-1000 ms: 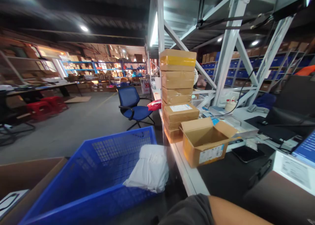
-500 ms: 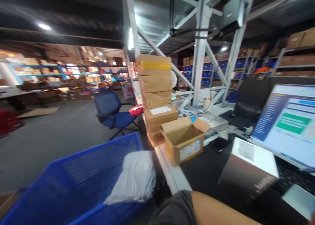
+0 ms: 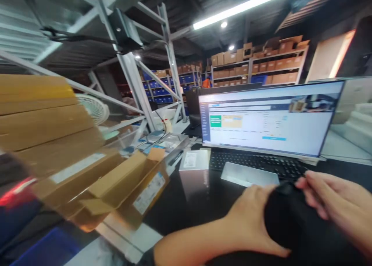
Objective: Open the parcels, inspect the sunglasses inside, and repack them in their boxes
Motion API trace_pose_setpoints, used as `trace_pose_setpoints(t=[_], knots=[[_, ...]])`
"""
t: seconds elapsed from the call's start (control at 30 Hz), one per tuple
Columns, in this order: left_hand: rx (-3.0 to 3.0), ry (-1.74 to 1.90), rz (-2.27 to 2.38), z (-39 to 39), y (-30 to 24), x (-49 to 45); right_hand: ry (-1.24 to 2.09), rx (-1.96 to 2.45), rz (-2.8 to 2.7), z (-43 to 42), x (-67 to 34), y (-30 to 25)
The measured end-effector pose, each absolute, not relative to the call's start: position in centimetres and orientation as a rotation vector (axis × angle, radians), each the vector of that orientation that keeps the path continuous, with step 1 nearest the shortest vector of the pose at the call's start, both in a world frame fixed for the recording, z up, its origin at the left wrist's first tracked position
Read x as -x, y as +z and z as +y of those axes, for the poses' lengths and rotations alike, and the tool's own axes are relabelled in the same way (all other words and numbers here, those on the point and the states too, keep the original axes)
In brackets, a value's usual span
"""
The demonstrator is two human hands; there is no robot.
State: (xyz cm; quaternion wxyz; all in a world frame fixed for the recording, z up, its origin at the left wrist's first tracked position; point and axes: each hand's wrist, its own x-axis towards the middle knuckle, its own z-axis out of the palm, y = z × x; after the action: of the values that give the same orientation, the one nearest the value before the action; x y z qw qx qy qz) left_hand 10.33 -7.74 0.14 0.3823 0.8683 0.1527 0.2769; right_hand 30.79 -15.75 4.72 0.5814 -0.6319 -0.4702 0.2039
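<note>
At the lower right, a rounded black object (image 3: 286, 215) sits between my two hands; blur hides its exact kind, though it looks like a soft pouch. My left hand (image 3: 252, 215) is wrapped around its left side, thumb stretched along the bottom. Close to its upper right edge, my right hand (image 3: 337, 200) has its fingers curled and seems to pinch the rim. A flat silvery rectangle (image 3: 249, 175) lies just beyond my left hand, in front of the black keyboard (image 3: 255, 161). Left of it stands a box with a white top and label (image 3: 194, 160).
A lit monitor (image 3: 270, 120) stands behind the keyboard. On the left are an open cardboard carton (image 3: 148, 192) with a label and a stack of closed cartons (image 3: 40, 122). A white fan (image 3: 93, 109) and metal frame posts (image 3: 136, 91) rise behind them.
My view has swung right, so the blue crate has mostly left the picture and the monitor is fully shown. Both hands now appear around the black object; before, mainly my left arm showed.
</note>
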Motion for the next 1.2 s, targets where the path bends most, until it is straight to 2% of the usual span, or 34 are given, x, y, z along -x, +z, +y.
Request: trace_pose_setpoints(t=[0.1,0.2,0.3,0.37,0.6,0.77,0.87,1.03,1.1,1.2], knots=[[-1.753,0.888,0.487,-7.4,1.5,-10.3,0.553,1.317,-1.078,-15.9,-29.1,5.8],[-1.200,0.960,0.567,-7.3,2.2,-10.9,0.619,1.306,-1.305,-15.7,-26.7,5.8],[-0.862,1.053,0.627,-7.2,2.3,-11.2,0.450,1.377,-1.563,-15.2,-25.5,4.9],[-0.788,1.059,0.621,-7.5,1.8,-10.7,0.365,1.428,-1.627,-14.8,-25.6,4.3],[-0.707,0.851,0.618,-12.0,-2.4,-8.0,0.466,1.618,-1.852,-14.7,-25.6,3.9],[-0.580,0.763,0.579,-14.6,-5.0,-7.7,0.390,1.801,-2.055,-14.0,-24.3,3.4],[-0.498,0.741,0.552,-14.8,-5.2,-7.5,0.626,1.697,-1.950,-13.1,-24.9,2.5],[-0.441,0.786,0.647,-14.0,-4.4,-6.7,1.376,1.397,-1.377,-11.4,-27.1,1.1],[-0.411,0.813,0.662,-13.7,-4.3,-6.8,1.469,1.327,-1.170,-11.0,-27.4,1.0],[-0.363,0.802,0.715,-13.7,-4.5,-7.2,1.423,1.318,-1.047,-10.9,-27.6,1.3]])
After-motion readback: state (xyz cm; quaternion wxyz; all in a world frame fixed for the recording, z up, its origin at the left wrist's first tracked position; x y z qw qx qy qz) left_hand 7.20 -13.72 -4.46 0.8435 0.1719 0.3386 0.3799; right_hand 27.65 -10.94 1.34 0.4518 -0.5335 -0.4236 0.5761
